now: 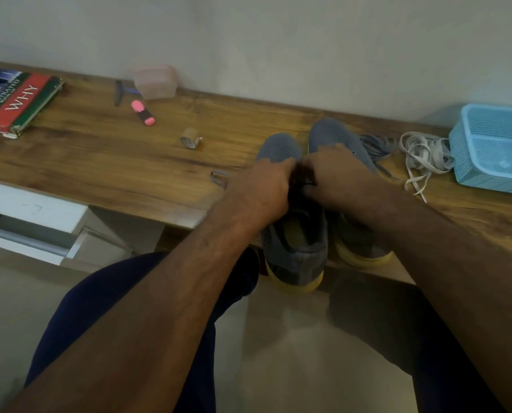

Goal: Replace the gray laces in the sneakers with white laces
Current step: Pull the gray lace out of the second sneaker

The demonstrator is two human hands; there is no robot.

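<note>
Hands, left hand and right hand, curl together pinching a dark lace at the left sneaker, toe pointing away; white laces lie nearer the right hand.

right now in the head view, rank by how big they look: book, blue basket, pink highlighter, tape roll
1. Book and blue basket: look about alike, and the frame edge cuts off both, so no ranking between them.
2. Pink highlighter.
3. Tape roll, slightly smaller.
</note>
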